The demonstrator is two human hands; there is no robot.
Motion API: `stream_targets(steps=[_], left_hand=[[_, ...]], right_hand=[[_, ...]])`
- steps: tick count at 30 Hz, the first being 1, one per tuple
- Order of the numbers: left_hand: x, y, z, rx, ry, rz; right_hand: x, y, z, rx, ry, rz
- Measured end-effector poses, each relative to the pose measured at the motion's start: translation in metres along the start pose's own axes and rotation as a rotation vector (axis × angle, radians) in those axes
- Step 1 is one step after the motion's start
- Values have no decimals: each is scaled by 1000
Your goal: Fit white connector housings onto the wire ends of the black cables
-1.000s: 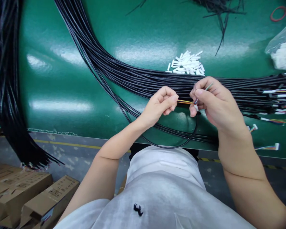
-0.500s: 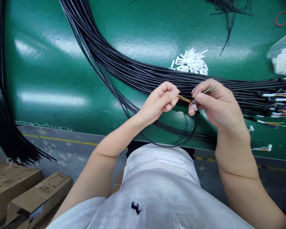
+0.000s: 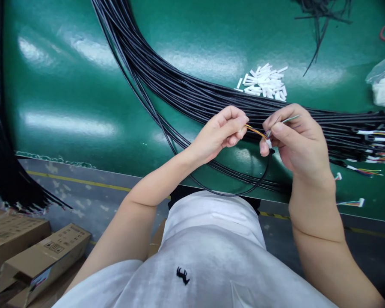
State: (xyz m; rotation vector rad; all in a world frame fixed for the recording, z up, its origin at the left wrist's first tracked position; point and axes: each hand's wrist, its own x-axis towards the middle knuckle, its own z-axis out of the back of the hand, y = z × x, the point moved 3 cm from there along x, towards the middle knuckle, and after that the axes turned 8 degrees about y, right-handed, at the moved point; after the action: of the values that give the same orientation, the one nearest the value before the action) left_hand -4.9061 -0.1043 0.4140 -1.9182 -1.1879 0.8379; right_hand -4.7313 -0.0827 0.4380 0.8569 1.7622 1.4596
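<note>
My left hand pinches the ends of several thin orange and yellow wires, which run across to my right hand. My right hand is closed on a green-grey wire between thumb and forefinger, its tip sticking out past the fingers. Both groups of wires come out of a short white sleeve at the end of a black cable. That cable loops down toward my body at the table edge. The other fingers of my right hand are curled near the sleeve.
A thick bundle of black cables crosses the green table behind my hands. White tube pieces lie beyond it. Wires with white connectors are at the right. Another bundle hangs over the left edge, above cardboard boxes.
The view has shifted slightly, so the table things sit a little further right. Both hands keep the same hold on the wires, with hardly any movement between them.
</note>
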Motion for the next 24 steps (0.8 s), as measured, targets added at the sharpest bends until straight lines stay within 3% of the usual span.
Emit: stream_targets(steps=[8,14,24], left_hand=[[1,-1,-1,-61,23,-7],[0,-1,-1,-80,-9,-12],[1,0,4,8,49,-95]], right_hand=[[2,0,-3,-24,-33,35],[7,-8,2,-42,-78,209],[9,-9,1,98,28,38]])
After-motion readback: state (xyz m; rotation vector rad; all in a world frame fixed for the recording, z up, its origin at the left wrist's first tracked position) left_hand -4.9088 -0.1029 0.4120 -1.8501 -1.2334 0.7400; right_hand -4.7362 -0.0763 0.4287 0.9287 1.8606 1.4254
